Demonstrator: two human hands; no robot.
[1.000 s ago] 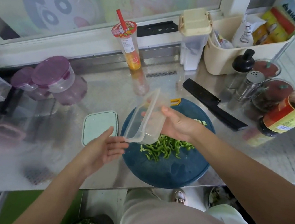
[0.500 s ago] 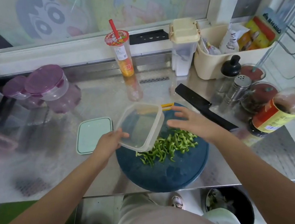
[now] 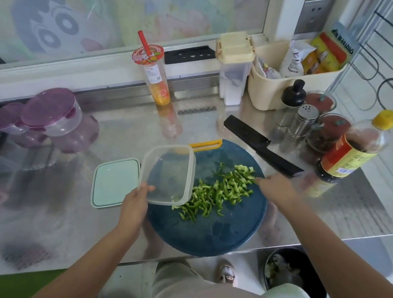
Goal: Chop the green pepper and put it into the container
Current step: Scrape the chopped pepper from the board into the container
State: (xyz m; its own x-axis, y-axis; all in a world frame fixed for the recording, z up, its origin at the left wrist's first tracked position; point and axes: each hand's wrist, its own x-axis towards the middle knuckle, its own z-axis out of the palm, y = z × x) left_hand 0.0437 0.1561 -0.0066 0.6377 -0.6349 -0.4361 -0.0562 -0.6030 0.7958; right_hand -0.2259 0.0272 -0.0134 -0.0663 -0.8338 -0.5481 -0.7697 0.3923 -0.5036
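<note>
Right hand dropped to the pepper strips, fingers seemingly together; left hand pinches the clear square container.

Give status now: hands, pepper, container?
Left hand grips clear container, tilted over cutting board. Right hand open at chopped green pepper. Black knife beyond, not blocking.

Clear plastic container, glossy steel counter

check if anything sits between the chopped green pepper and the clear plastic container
Nothing visible. The left hand holds the clear plastic container tilted, its rim right at the chopped green pepper strips; the right hand touches their far side.
</note>
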